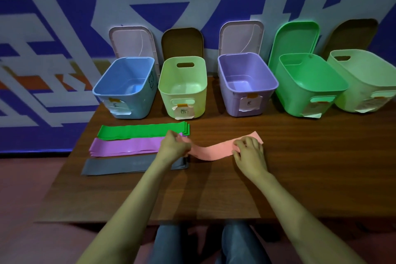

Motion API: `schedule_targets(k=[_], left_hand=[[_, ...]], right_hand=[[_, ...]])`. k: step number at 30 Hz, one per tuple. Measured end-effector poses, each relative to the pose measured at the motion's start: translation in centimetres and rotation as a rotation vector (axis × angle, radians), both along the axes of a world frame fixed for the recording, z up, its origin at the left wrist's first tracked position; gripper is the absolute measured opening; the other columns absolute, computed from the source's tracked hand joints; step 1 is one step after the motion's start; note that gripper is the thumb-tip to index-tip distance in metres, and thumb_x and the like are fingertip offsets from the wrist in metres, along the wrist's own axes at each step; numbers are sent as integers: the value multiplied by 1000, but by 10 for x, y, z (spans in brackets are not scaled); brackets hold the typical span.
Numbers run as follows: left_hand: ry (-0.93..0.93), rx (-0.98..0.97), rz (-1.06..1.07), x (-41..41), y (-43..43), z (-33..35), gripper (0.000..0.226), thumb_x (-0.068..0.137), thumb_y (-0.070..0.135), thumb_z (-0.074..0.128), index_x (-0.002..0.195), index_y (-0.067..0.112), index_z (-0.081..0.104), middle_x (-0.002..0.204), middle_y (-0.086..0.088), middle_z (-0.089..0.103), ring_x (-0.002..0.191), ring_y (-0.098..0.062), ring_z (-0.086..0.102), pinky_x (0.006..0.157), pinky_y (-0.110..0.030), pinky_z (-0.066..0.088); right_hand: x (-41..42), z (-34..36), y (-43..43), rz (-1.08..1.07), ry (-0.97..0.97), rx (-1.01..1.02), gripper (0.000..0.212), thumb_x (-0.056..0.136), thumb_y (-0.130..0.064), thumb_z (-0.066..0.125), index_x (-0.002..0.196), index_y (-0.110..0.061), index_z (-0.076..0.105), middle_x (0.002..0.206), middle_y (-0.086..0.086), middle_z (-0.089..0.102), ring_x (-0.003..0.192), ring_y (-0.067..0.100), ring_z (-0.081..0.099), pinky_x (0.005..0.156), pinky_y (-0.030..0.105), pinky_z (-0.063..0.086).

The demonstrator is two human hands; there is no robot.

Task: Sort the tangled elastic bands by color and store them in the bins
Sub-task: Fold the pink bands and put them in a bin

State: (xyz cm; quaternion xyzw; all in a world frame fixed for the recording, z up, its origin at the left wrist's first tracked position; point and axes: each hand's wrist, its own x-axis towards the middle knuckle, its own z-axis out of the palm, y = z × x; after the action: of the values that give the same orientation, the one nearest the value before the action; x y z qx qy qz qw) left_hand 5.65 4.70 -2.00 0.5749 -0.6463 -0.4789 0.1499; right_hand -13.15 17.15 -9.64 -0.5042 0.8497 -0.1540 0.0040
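Note:
A salmon-pink elastic band [216, 150] lies stretched across the middle of the table. My left hand [173, 146] pinches its left end and my right hand [249, 152] presses on its right end. To the left lie three flat stacks of bands: green [137, 130] farthest, purple [124, 147] in the middle, grey [120, 165] nearest. Behind them stands a row of open bins: blue [124, 90], pale yellow-green [183, 88], purple [246, 85], green [306, 85] and a pale one [364, 83] at the far right. All look empty inside.
The brown wooden table [310, 167] has its front edge near my knees. Bin lids [132, 40] lean against the blue and white wall behind the bins. Paper labels hang on the bins' fronts.

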Motion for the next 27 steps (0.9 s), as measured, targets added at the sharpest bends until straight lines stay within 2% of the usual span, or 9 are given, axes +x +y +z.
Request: schedule_targets(k=[3,5,6,9,12,18,21,24,27], left_hand=[[29,-13,-62,-30,14,3,47,78,2,64,120,6,41,108,-15,56,75,-22,65,58,-28,56],[9,-38,-108,-54,24,4,44,82,1,61,120,5,40,108,-15,57,61,-15,61,40,-17,47],[-24,-66,-136,-66,28,2,43,82,2,61,119,5,39,112,-16,57,64,-16,61,40,-16,45],[-124,-129,-208,-98,36,-4,50,80,7,66,123,6,39,122,-16,55,104,-31,59,70,-27,51],[-151,-87,-226,-125,38,-12,52,79,9,68,122,5,39,123,-17,55,113,-34,56,88,-40,52],[-134,-49,-255,-160,37,-20,45,79,12,65,114,6,38,117,-19,59,103,-37,61,84,-42,54],[-168,-52,-291,-168,38,-23,53,79,17,69,120,3,37,119,-16,57,108,-33,58,83,-36,51],[-156,12,-394,-165,30,-19,67,72,29,77,122,5,39,111,-5,54,100,-22,55,75,-29,46],[-157,125,-581,-154,21,-20,62,63,18,76,118,10,47,118,-5,61,105,-22,59,90,-38,52]], right_hand=[[4,8,1,54,-226,-169,24,93,-17,51,113,-13,62,115,4,57,111,20,47,94,29,39],[4,17,-1,41,-387,-254,18,92,-13,52,104,-12,65,106,3,61,101,17,53,83,24,41],[0,21,-2,12,-427,-281,17,92,-12,52,101,-12,66,103,2,62,97,17,55,80,22,41],[-21,29,-4,-73,-433,-283,16,92,-11,52,100,-11,66,102,4,63,93,19,58,77,24,42],[-47,26,-2,-118,-397,-175,17,91,-11,51,101,-11,65,106,6,62,95,23,59,79,28,45],[-75,14,2,-150,-425,-65,20,92,-10,47,102,-15,63,106,7,68,97,27,62,83,36,51],[-83,14,1,-165,-464,-72,20,95,-15,43,102,-18,61,99,3,71,93,26,64,81,34,51],[-88,15,0,-160,-489,-124,23,99,-24,38,101,-18,60,96,6,69,90,29,62,76,34,47],[-88,13,0,-181,-393,-193,28,99,-32,38,104,-15,60,101,9,65,95,28,58,75,33,42]])
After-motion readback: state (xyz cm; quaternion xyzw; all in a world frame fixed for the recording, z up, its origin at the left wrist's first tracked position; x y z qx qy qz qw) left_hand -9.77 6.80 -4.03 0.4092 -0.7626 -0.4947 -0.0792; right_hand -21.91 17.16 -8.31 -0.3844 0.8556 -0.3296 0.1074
